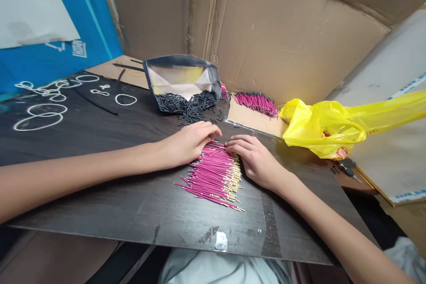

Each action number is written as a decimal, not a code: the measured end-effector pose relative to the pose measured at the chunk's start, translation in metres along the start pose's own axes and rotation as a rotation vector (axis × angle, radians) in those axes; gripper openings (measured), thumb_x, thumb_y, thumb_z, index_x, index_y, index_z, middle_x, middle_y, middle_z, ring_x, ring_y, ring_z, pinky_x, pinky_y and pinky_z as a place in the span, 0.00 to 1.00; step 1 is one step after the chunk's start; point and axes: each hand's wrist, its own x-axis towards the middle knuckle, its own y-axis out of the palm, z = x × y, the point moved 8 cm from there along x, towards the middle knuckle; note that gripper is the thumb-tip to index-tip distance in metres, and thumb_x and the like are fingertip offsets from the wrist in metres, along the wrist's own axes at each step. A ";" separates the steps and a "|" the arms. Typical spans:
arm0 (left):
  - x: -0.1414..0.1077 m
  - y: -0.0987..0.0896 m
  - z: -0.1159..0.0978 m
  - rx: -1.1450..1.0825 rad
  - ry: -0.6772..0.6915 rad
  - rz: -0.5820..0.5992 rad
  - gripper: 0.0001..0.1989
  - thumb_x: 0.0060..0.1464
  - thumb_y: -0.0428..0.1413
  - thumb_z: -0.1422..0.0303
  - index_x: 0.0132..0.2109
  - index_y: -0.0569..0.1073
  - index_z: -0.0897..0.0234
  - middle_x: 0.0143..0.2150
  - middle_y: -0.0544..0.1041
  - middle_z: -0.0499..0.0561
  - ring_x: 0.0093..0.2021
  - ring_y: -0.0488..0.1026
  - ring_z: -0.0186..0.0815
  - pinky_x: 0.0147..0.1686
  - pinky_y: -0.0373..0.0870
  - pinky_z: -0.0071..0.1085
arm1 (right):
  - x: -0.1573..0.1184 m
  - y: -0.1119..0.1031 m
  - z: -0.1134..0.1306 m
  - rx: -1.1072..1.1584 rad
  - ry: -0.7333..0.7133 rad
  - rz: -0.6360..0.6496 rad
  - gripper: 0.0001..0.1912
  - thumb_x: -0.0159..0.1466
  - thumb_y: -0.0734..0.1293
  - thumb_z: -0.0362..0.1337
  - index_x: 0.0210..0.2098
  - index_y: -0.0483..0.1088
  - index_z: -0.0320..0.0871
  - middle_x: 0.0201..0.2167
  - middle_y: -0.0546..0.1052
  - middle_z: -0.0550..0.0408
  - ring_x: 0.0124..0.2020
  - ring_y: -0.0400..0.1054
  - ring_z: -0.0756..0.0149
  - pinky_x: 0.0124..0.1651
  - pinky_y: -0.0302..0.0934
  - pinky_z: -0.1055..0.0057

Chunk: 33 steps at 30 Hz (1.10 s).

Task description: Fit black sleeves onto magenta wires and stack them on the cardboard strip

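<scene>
A spread of thin pink wires [213,168] with gold-coloured tips on the right lies on the dark table [149,204]. At the pile's upper left, my left hand [196,141] has curled fingers near the wires' ends; whatever lies between its fingertips is too small to make out. My right hand [251,157] rests at the upper right, its bent fingertips on the topmost wires by the gold ends. Just beyond my left hand, short black tubes [189,106] spill out of an open box [182,63] lying on its side.
White rubber bands [46,110] and black strands lie at the left. Behind, another bundle of pink wires [256,103] sits on cardboard [254,122]. A yellow plastic bag [326,126] is at the right, with keys [348,167] beside it. Cardboard walls [282,31] stand behind.
</scene>
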 end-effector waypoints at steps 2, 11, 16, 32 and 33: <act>-0.001 0.001 0.001 0.009 0.007 -0.013 0.13 0.65 0.45 0.73 0.50 0.72 0.65 0.46 0.75 0.54 0.47 0.71 0.38 0.50 0.67 0.36 | -0.001 -0.001 0.002 -0.010 -0.012 0.002 0.24 0.63 0.58 0.20 0.55 0.68 0.43 0.56 0.75 0.49 0.62 0.62 0.56 0.64 0.58 0.51; -0.005 -0.027 -0.018 -0.070 0.097 -0.245 0.10 0.66 0.48 0.74 0.46 0.73 0.65 0.44 0.76 0.51 0.45 0.73 0.34 0.48 0.69 0.31 | -0.009 -0.018 0.005 0.034 0.001 -0.096 0.23 0.63 0.57 0.20 0.53 0.68 0.44 0.50 0.74 0.48 0.52 0.65 0.57 0.55 0.63 0.56; -0.010 -0.026 -0.034 -0.127 0.167 -0.238 0.09 0.65 0.49 0.75 0.46 0.74 0.65 0.43 0.76 0.51 0.44 0.72 0.33 0.47 0.69 0.30 | -0.009 -0.022 0.011 0.113 0.014 -0.089 0.18 0.66 0.58 0.21 0.48 0.70 0.44 0.47 0.75 0.50 0.47 0.67 0.59 0.53 0.63 0.58; -0.008 0.001 -0.024 0.136 0.086 -0.050 0.12 0.63 0.51 0.66 0.43 0.78 0.64 0.44 0.75 0.53 0.47 0.67 0.41 0.52 0.64 0.42 | -0.009 -0.023 -0.011 0.089 0.197 -0.068 0.07 0.71 0.63 0.36 0.43 0.73 0.44 0.43 0.77 0.51 0.46 0.68 0.60 0.55 0.63 0.57; -0.009 0.001 -0.026 0.140 0.106 -0.052 0.12 0.63 0.51 0.65 0.44 0.78 0.64 0.45 0.74 0.53 0.47 0.67 0.42 0.52 0.64 0.42 | -0.009 -0.023 -0.008 0.091 0.187 -0.061 0.07 0.71 0.63 0.36 0.43 0.73 0.44 0.43 0.76 0.51 0.46 0.68 0.60 0.55 0.63 0.57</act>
